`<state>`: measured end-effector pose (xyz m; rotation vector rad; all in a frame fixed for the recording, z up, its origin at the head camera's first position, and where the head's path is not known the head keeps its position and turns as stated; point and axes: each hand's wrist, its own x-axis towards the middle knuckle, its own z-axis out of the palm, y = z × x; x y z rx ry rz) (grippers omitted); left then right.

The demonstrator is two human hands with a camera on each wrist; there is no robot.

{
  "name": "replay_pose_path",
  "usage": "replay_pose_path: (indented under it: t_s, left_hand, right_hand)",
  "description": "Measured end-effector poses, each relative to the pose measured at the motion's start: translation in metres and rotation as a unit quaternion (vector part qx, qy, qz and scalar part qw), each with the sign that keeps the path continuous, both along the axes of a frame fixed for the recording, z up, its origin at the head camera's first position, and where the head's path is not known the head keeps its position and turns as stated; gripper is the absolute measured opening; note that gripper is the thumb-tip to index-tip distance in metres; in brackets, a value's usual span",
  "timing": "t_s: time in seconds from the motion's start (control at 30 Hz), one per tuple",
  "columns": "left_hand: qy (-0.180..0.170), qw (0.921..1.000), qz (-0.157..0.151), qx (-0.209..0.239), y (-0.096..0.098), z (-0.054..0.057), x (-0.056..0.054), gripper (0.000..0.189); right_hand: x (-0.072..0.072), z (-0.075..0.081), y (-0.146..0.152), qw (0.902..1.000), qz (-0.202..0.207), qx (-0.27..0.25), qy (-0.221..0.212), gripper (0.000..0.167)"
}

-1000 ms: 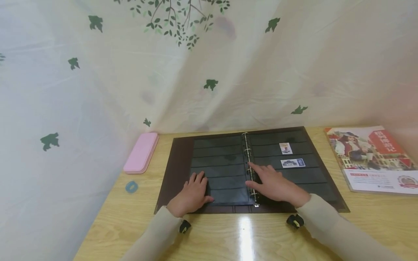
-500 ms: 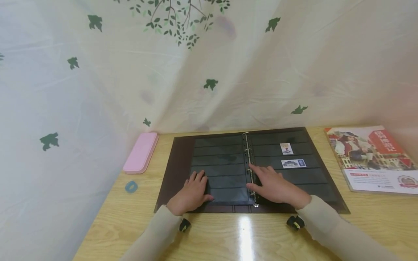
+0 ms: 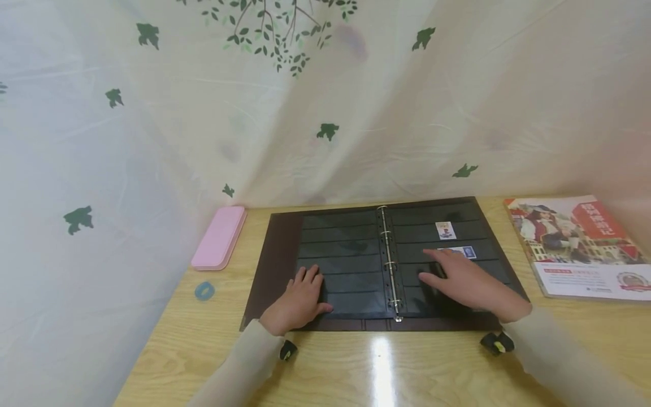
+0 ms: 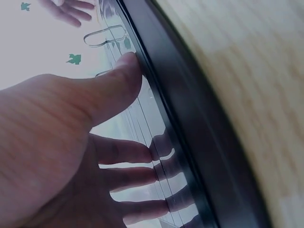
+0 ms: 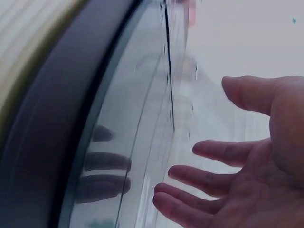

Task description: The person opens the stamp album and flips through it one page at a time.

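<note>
An open stamp album with black pocket pages and a metal ring spine lies on the table. My left hand rests on the lower left page, fingers spread; in the left wrist view its thumb and fingertips touch the glossy sheet. My right hand hovers over the right page with fingers extended and nothing held. In the right wrist view its fingers stand apart from the page, which mirrors them. A small upright stamp sits in a right-page pocket. Below it, a wide blue-and-white stamp is partly covered by the right hand.
A pink case lies left of the album, with a small blue ring-shaped object in front of it. To the right is a magazine with an illustrated cover. A printed curtain hangs behind the wooden table.
My right hand has lifted from the ring spine and moved right, over the right page, partly covering the wide stamp. The left hand has stayed in place.
</note>
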<state>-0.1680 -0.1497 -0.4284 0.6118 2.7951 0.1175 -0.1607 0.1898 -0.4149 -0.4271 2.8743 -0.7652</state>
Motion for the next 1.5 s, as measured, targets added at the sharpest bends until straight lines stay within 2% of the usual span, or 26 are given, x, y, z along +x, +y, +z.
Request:
replay_pose_path:
  t_s: [0.2, 0.37, 0.5, 0.93, 1.23, 1.5]
  left_hand:
    - [-0.006, 0.9999, 0.01, 0.0, 0.001, 0.0, -0.001, 0.072]
    - [-0.002, 1.0, 0.008, 0.0, 0.002, -0.002, 0.0, 0.071]
    - [0.002, 1.0, 0.006, -0.003, 0.002, -0.002, 0.001, 0.072]
    - [0.0, 0.9999, 0.013, 0.001, 0.003, -0.002, 0.002, 0.071]
    - [0.003, 0.9999, 0.013, 0.001, 0.003, -0.001, 0.003, 0.071]
    - [0.003, 0.9999, 0.011, 0.003, 0.002, -0.001, 0.003, 0.071]
  right_hand:
    - [0.006, -0.002, 0.047, 0.9967, -0.055, 0.061, -0.003, 0.072]
    - [0.013, -0.012, 0.078, 0.9957, -0.055, 0.074, 0.004, 0.069]
    - [0.017, -0.017, 0.091, 0.9957, -0.051, 0.076, 0.017, 0.065]
    - [0.021, -0.017, 0.087, 0.9952, -0.052, 0.08, 0.023, 0.066]
    - [0.023, -0.007, 0.083, 0.9961, -0.047, 0.065, 0.037, 0.063]
    - [0.026, 0.001, 0.077, 0.9955, -0.06, 0.058, 0.045, 0.062]
